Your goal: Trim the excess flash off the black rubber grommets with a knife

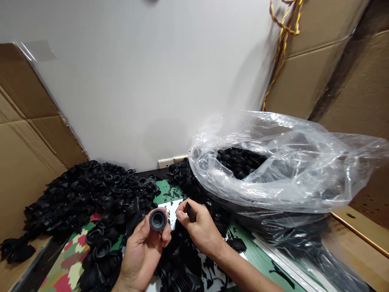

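Note:
My left hand (141, 247) is closed round a black rubber boot (158, 220), its round open end turned up towards me. To the right of it, my right hand (202, 231) has its fingers curled around a small dark rubber strip (190, 211). The two hands are close together but apart, and the strip does not touch the boot. Beneath them lie more ribbed black boots (174, 269) and thin torn scraps, spread over a white sheet (172, 209).
A heap of black rubber pieces (88, 198) fills the left side against a cardboard panel (36, 109). On the right stands a clear plastic bag (304, 194) holding ribbed black parts (240, 162). Twisted yellow-and-brown wires (282, 44) hang behind it. A green mat (267, 259) carries scraps.

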The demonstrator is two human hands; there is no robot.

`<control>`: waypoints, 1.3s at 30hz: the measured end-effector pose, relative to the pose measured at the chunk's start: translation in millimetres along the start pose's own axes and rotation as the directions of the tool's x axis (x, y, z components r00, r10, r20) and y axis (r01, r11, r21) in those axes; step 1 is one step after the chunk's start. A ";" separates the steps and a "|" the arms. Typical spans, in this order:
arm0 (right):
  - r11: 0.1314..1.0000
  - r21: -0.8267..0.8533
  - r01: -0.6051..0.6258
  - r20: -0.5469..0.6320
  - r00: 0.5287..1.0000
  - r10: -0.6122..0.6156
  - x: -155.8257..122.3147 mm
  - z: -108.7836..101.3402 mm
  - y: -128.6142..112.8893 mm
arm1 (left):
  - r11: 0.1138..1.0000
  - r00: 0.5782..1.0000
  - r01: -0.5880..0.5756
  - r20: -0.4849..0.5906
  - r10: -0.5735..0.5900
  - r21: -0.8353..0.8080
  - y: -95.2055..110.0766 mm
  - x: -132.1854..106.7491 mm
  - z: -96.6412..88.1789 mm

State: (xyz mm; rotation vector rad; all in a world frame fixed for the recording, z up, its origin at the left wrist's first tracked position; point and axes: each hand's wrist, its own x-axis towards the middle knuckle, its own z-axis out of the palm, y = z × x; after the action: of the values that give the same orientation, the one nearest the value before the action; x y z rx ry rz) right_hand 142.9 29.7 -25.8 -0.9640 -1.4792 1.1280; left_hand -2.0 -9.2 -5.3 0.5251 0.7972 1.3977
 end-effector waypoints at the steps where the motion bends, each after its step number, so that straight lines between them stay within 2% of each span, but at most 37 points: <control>1: 1.000 -0.002 0.006 0.000 1.000 -0.006 0.0 0.2 0.5 | 1.000 1.000 -0.003 0.009 0.003 0.007 0.2 0.0 -0.6; 5: 1.000 -0.007 0.019 -0.013 1.000 -0.019 0.7 1.4 3.7 | 1.000 1.000 -0.011 0.029 0.011 0.012 0.6 0.7 -3.0; 9: 0.996 0.078 0.033 -0.022 0.999 -0.031 1.6 1.9 5.4 | 1.000 1.000 -0.017 0.019 0.017 0.019 0.1 0.4 -1.7; 14: 0.992 0.125 0.033 -0.001 0.999 -0.034 1.1 -0.3 0.9 | 0.976 0.996 -0.072 -0.030 0.080 0.204 -1.5 0.3 0.6; 18: 0.988 0.153 0.008 0.082 0.996 -0.021 -1.7 -1.0 -6.1 | 0.897 0.977 -0.151 -0.075 0.199 0.415 -3.2 1.8 -1.4; 22: 0.982 0.168 -0.086 0.155 0.986 0.060 -5.1 1.5 -11.1 | 0.819 0.960 -0.217 -0.036 0.278 0.530 -4.7 2.6 -0.8; 26: 0.974 0.199 -0.110 0.148 0.986 0.081 -5.6 3.1 -8.9 | 0.666 0.895 -0.372 0.059 0.442 0.647 -4.3 2.7 1.7; 28: 0.962 0.240 -0.131 0.132 0.986 0.101 -5.2 3.8 -4.8 | 0.614 0.872 -0.409 0.091 0.481 0.675 -3.8 3.0 1.0; 31: 0.906 0.352 -0.236 0.132 0.971 0.201 -4.9 5.9 0.6 | 0.626 0.894 -0.383 0.101 0.437 0.679 -3.2 3.5 -2.1; 34: 0.805 0.477 -0.353 0.176 0.936 0.305 -4.8 7.9 1.4 | 0.651 0.927 -0.330 0.105 0.360 0.684 -2.8 3.9 -5.5; 37: 0.726 0.557 -0.403 0.217 0.915 0.341 -4.4 8.3 -0.6 | 0.595 0.927 -0.345 0.163 0.338 0.726 -3.2 3.9 -8.0; 39: 0.704 0.579 -0.411 0.232 0.911 0.341 -4.3 7.9 -1.4 | 0.540 0.916 -0.374 0.208 0.344 0.754 -4.5 3.7 -9.5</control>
State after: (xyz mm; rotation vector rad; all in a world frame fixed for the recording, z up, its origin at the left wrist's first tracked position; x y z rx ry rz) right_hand 135.9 23.9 -25.9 -0.7480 -0.8781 1.8500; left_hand -6.2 -7.3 -15.5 1.4794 1.3371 1.3434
